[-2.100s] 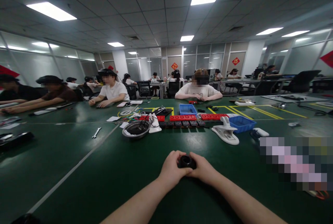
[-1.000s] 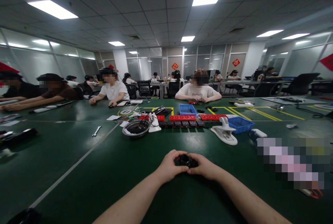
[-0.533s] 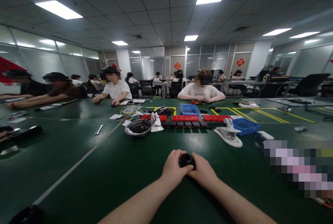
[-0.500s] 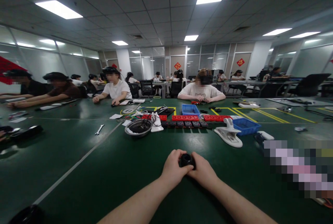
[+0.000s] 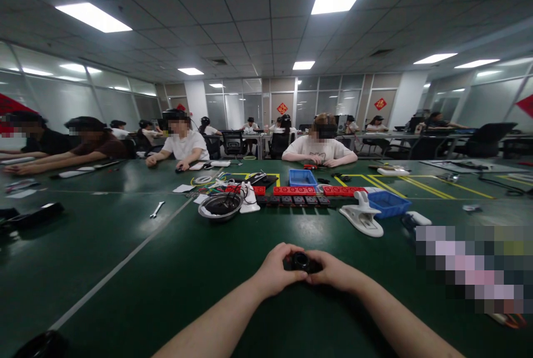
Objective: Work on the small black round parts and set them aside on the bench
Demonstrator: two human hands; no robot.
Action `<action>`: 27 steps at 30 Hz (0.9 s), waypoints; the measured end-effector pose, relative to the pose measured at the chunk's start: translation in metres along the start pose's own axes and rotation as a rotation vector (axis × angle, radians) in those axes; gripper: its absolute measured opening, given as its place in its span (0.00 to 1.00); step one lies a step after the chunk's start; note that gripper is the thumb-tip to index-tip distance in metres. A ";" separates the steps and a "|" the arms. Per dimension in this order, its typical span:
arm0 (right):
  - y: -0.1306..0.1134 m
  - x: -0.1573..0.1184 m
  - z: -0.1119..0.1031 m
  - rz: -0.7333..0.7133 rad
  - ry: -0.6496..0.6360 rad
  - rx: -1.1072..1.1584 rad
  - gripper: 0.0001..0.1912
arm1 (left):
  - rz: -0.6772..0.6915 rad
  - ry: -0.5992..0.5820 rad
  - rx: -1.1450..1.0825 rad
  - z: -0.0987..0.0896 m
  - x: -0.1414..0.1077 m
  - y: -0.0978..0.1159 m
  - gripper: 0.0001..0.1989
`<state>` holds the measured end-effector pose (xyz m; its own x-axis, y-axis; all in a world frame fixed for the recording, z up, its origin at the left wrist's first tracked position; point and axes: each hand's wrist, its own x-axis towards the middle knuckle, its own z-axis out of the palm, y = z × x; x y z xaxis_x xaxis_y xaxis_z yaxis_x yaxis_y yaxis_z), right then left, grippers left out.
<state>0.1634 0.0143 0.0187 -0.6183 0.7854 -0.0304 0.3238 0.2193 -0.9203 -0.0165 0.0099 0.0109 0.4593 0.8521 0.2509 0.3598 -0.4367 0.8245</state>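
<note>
Between my two hands is a small, shiny black round part (image 5: 300, 261) with a hole in its top. My left hand (image 5: 277, 272) curls round its left side, thumb along the near edge. From the right, my right hand (image 5: 333, 270) grips the same part, its thumb close to the left thumb. The fingers' far ends are partly hidden behind the part. Both hands are just above or on the green table (image 5: 200, 280); I cannot tell whether the part touches it.
Ahead lie a metal bowl (image 5: 220, 206) with black cable, a white clip stand (image 5: 361, 215), red socket strips (image 5: 300, 190) and blue trays (image 5: 389, 204). A wrench (image 5: 157, 210) lies left. A black round object (image 5: 39, 344) is at the lower left corner. Co-workers sit across the table.
My right hand has turned and lowered slightly, its forearm swinging outward to the right. Both hands stay on the black part. The view has shifted a little.
</note>
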 end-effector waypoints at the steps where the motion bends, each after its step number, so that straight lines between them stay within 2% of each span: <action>1: -0.001 -0.001 -0.001 0.010 -0.009 0.007 0.18 | 0.000 -0.004 0.000 0.000 0.000 0.000 0.21; 6: -0.003 -0.001 -0.003 0.050 -0.005 -0.061 0.15 | -0.003 -0.013 -0.015 0.000 0.000 -0.001 0.22; 12: 0.012 0.006 0.001 0.071 0.130 -0.161 0.17 | -0.039 0.081 -0.035 0.007 0.000 -0.004 0.22; 16: 0.017 0.012 0.014 0.093 0.320 -0.452 0.17 | -0.081 0.178 0.036 0.014 -0.001 -0.002 0.21; 21: 0.003 0.011 0.035 0.189 0.485 -0.843 0.09 | -0.111 0.275 0.149 0.016 0.000 0.000 0.21; 24: -0.003 0.007 0.036 0.229 0.515 -0.934 0.15 | -0.083 0.241 0.152 0.012 0.001 -0.001 0.20; 27: -0.001 0.005 0.028 0.149 0.476 -0.779 0.23 | -0.048 0.181 0.134 0.006 0.001 -0.001 0.20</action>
<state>0.1398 0.0018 0.0083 -0.2282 0.9539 0.1952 0.8731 0.2892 -0.3925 -0.0113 0.0099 0.0070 0.2906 0.9053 0.3098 0.4879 -0.4187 0.7659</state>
